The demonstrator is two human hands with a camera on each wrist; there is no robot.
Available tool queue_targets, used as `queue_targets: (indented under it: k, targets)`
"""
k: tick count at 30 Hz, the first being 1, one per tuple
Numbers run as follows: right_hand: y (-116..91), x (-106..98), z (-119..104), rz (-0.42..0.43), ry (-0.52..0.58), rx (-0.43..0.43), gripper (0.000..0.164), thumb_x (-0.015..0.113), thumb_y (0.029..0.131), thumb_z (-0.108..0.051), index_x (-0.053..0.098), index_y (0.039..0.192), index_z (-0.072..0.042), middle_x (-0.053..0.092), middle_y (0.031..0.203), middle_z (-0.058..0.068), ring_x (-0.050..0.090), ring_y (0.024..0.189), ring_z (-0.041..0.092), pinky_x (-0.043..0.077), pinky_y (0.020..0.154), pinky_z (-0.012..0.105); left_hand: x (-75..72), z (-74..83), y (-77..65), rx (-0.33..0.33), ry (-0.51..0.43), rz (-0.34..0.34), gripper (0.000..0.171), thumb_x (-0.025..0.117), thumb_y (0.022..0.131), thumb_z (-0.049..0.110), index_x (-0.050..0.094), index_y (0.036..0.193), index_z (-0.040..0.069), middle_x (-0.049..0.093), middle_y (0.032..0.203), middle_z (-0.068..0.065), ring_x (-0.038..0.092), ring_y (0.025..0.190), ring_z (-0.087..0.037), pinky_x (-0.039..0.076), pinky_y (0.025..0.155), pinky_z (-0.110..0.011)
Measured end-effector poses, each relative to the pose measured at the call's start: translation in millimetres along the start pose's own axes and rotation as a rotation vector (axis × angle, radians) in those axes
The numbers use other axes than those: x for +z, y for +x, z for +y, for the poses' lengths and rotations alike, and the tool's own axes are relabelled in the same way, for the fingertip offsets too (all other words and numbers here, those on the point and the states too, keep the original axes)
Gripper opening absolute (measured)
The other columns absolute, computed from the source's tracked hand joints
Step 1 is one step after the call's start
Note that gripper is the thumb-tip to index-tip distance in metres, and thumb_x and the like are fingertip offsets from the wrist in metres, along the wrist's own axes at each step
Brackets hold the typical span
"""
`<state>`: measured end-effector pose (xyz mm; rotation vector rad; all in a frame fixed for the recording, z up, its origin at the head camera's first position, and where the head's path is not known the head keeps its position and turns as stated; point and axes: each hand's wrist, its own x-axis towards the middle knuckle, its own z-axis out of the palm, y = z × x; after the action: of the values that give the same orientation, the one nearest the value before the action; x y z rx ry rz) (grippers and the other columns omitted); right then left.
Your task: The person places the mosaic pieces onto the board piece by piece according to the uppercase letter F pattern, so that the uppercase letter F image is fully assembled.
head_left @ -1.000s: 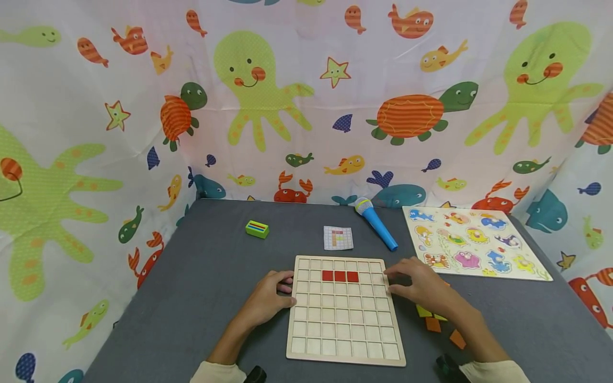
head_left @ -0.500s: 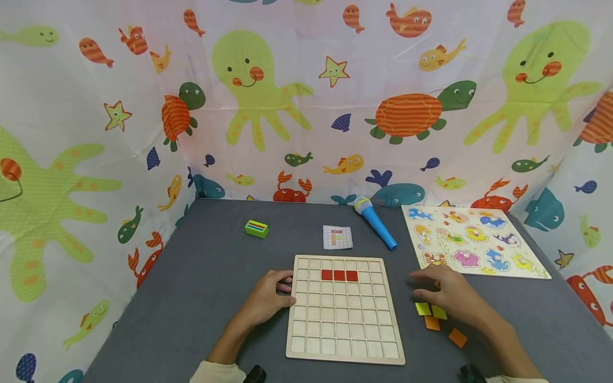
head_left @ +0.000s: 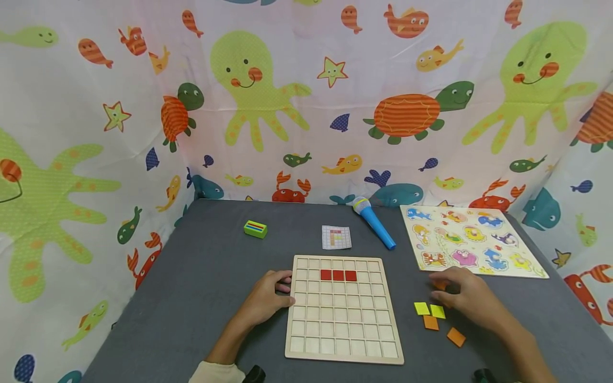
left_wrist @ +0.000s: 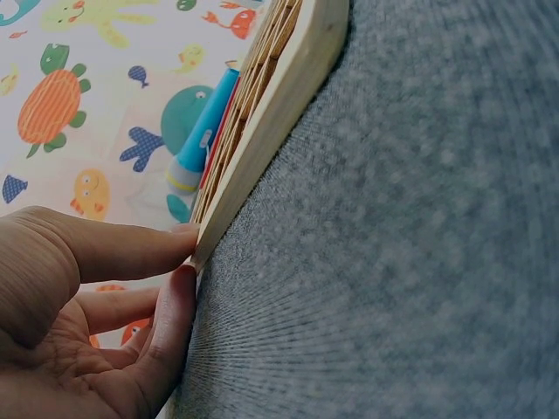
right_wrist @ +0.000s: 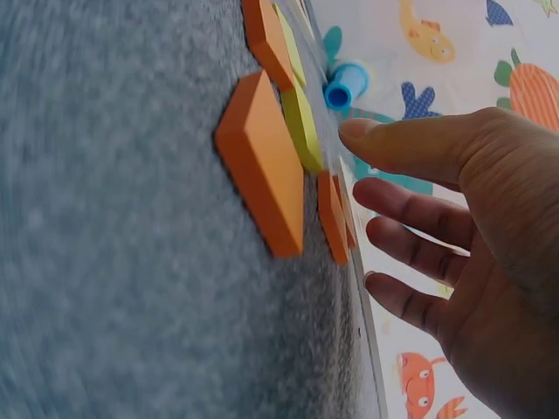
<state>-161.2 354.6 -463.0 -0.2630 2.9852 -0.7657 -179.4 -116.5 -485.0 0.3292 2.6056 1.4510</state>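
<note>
"Sitting at the right edge of the wooden board a second ago, where's the right hand now?"
"Over by an orange tile, fingers loose, holding nothing. Yellow tiles lie near."
"And the left hand?"
"Still pinching the board's left edge. Three red tiles sit in the board."
</note>
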Motion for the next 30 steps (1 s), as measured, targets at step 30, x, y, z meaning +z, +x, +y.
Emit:
queue_targets:
  k: [30]
  targets:
    - [5.6, 1.3, 13.9, -0.022, 0.050, 0.086, 0.041, 0.082, 0.092, -0.017, 0.072, 0.129, -0.003, 0.070, 0.114, 0.008, 0.059, 0.098, 0.025, 0.055, 0.089, 0.054, 0.5, -1.3, 0.0, -0.004, 0.015, 0.002, 0.061, 0.085, 0.085, 0.001, 0.063, 0.142, -0.002, 0.063, 0.121, -0.011, 0.067, 0.106, -0.022, 0.054, 0.091, -0.039]
